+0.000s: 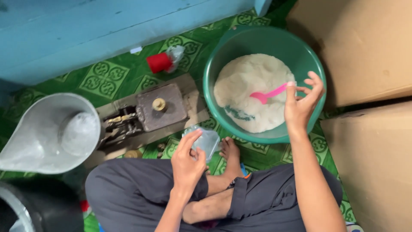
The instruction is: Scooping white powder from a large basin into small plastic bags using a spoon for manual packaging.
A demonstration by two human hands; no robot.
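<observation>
A green basin (pixel 219 60) on the floor holds a mound of white grains (pixel 249 86). My right hand (pixel 302 103) reaches over its near rim and pinches the handle of a pink scoop (pixel 268 94), whose bowl lies on the grains. My left hand (pixel 187 161) holds a small clear plastic bag (pixel 208 139) above my crossed legs, close to my bare foot (pixel 229 152). I sit cross-legged in dark grey trousers.
A balance scale (pixel 146 111) with a brass weight stands left of the basin; its metal pan (pixel 47 133) holds a clear bag. A red spool (pixel 159 62) lies near the blue wall. Cardboard boxes (pixel 369 56) stand on the right. A dark bucket (pixel 30 210) sits bottom left.
</observation>
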